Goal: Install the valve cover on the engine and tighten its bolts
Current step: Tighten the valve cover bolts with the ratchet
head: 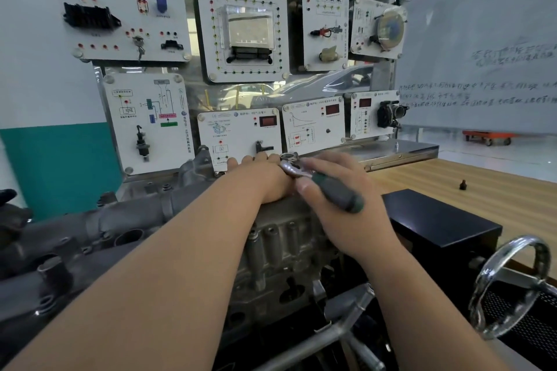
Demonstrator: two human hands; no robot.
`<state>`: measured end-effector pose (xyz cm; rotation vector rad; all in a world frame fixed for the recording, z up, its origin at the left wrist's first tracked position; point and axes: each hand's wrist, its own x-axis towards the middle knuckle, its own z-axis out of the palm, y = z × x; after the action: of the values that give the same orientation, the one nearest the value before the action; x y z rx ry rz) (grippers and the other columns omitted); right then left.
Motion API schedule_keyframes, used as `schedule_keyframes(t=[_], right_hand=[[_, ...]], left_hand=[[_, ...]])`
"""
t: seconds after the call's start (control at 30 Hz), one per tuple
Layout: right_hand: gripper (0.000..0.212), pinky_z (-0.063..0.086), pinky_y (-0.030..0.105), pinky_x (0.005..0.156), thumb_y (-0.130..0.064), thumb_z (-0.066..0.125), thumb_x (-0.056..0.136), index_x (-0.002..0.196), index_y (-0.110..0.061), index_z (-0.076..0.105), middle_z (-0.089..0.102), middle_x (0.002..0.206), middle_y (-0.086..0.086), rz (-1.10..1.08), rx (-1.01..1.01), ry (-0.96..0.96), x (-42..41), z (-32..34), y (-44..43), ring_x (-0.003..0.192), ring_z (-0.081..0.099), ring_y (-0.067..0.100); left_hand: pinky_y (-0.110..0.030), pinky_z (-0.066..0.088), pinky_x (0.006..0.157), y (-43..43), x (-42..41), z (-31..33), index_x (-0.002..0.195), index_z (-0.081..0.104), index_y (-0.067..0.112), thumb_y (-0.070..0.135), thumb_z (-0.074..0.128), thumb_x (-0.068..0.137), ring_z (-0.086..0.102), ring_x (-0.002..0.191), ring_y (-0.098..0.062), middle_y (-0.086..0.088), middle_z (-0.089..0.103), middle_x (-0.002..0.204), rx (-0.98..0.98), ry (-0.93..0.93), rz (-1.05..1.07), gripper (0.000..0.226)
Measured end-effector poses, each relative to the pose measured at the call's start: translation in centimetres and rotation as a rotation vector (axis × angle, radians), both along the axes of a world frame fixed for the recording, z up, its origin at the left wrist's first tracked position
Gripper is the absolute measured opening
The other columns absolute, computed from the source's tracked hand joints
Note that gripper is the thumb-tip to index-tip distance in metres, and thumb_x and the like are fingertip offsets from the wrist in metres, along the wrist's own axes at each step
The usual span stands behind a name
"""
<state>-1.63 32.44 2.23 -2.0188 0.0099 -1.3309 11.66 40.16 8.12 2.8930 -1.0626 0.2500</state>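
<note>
The grey metal engine (pixel 280 250) fills the lower middle, with the valve cover (pixel 193 169) lying along its top toward the far side. My left hand (pixel 259 178) rests flat on the far top edge of the cover, fingers curled over it. My right hand (pixel 340 190) grips a ratchet wrench (pixel 337 193) by its dark green handle; the chrome ratchet head (pixel 290 164) sits beside my left fingers at the cover's far right corner. The bolt under the head is hidden.
A training board of white panels (pixel 244 30) stands just behind the engine. A black box (pixel 437 220) sits to the right on the wooden bench (pixel 482 187), where a small dark bolt (pixel 463 184) lies. A chrome handwheel (pixel 512 286) is at lower right.
</note>
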Motion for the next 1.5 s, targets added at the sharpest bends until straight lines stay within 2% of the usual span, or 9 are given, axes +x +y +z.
schedule_keyframes(t=[0.1, 0.2, 0.3, 0.43, 0.53, 0.8, 1.03, 1.33, 1.5], right_hand=[[0.038, 0.045, 0.018, 0.084, -0.051, 0.056, 0.085, 0.114, -0.029, 0.068, 0.061, 0.107, -0.012, -0.072, -0.231, 0.054, 0.1, 0.4, 1.2, 0.099, 0.057, 0.003], [0.01, 0.046, 0.009, 0.065, -0.028, 0.065, 0.085, 0.091, -0.034, 0.07, 0.069, 0.086, -0.01, 0.08, 0.071, 0.069, -0.2, 1.8, 0.4, 0.077, 0.062, -0.002], [0.019, 0.046, 0.015, 0.049, -0.012, 0.064, 0.084, 0.081, -0.029, 0.072, 0.071, 0.074, 0.001, 0.126, 0.299, 0.019, -0.4, 2.8, -1.0, 0.06, 0.061, 0.007], [0.024, 0.042, 0.005, 0.061, -0.009, 0.063, 0.083, 0.086, -0.033, 0.068, 0.067, 0.084, -0.017, 0.106, 0.124, 0.027, -0.2, 1.7, -0.2, 0.076, 0.061, -0.004], [0.023, 0.042, 0.003, 0.067, -0.012, 0.062, 0.08, 0.083, -0.034, 0.066, 0.066, 0.088, -0.022, 0.096, 0.107, -0.051, 0.0, 1.9, 0.0, 0.084, 0.061, -0.004], [0.008, 0.042, 0.008, 0.068, -0.027, 0.055, 0.075, 0.073, -0.03, 0.062, 0.064, 0.079, -0.013, 0.068, 0.013, -0.159, 1.0, 1.4, 0.3, 0.075, 0.061, 0.005], [0.008, 0.037, 0.004, 0.076, -0.025, 0.052, 0.085, 0.084, -0.026, 0.059, 0.06, 0.084, -0.013, -0.022, -0.055, -0.258, 1.1, 1.1, 0.0, 0.084, 0.057, -0.001], [0.002, 0.038, 0.003, 0.069, -0.046, 0.052, 0.084, 0.085, -0.044, 0.051, 0.061, 0.087, -0.02, -0.118, 0.041, -0.28, 1.3, 0.8, 0.2, 0.082, 0.057, -0.006], [0.009, 0.052, 0.031, 0.061, -0.043, 0.051, 0.078, 0.085, -0.04, 0.055, 0.065, 0.074, -0.01, -0.116, 0.16, -0.242, 1.6, 0.7, 0.1, 0.07, 0.064, 0.01]], left_hand=[[-0.049, 0.019, 0.105, 0.0, 0.0, 0.2, 0.142, 0.027, 0.026, 0.055, 0.035, 0.091, 0.028, 0.134, -0.029, -0.005, 0.032, 0.143, 0.016, -0.009, 0.015, 0.06], [-0.049, 0.022, 0.101, 0.3, 0.0, -0.3, 0.134, 0.037, 0.024, 0.065, 0.039, 0.082, 0.037, 0.128, -0.03, -0.006, 0.042, 0.138, -0.083, -0.022, 0.006, 0.066], [-0.044, 0.032, 0.091, 0.7, -0.2, -0.5, 0.112, 0.051, 0.028, 0.08, 0.048, 0.064, 0.053, 0.105, -0.025, 0.0, 0.06, 0.11, -0.177, 0.009, -0.028, 0.071], [-0.035, 0.049, 0.083, 2.1, -0.1, -0.2, 0.076, 0.063, 0.033, 0.059, 0.067, 0.07, 0.061, 0.079, -0.013, 0.01, 0.066, 0.078, -0.573, 0.258, -0.12, 0.027], [-0.034, 0.052, 0.082, 2.3, -0.4, 0.2, 0.074, 0.068, 0.031, 0.035, 0.068, 0.08, 0.063, 0.081, -0.014, 0.011, 0.064, 0.075, -0.65, 0.222, -0.136, 0.007], [-0.036, 0.051, 0.084, 2.5, -1.1, 0.4, 0.056, 0.065, 0.03, 0.023, 0.059, 0.079, 0.064, 0.082, -0.018, 0.01, 0.067, 0.07, -0.561, 0.171, -0.176, 0.024], [-0.044, 0.027, 0.106, 2.3, -1.0, 0.2, 0.061, 0.061, 0.046, 0.041, 0.051, 0.088, 0.041, 0.118, -0.025, 0.009, 0.057, 0.118, -0.339, 0.163, -0.208, 0.029], [-0.027, 0.048, 0.085, 2.7, -1.0, 0.6, 0.08, 0.072, 0.034, 0.034, 0.068, 0.082, 0.062, 0.091, -0.014, 0.005, 0.07, 0.095, -0.603, 0.468, -0.256, 0.005], [-0.025, 0.046, 0.079, 3.0, -1.1, 0.6, 0.088, 0.073, 0.032, 0.03, 0.071, 0.082, 0.062, 0.092, -0.012, 0.006, 0.07, 0.098, -0.702, 0.571, -0.259, 0.007]])
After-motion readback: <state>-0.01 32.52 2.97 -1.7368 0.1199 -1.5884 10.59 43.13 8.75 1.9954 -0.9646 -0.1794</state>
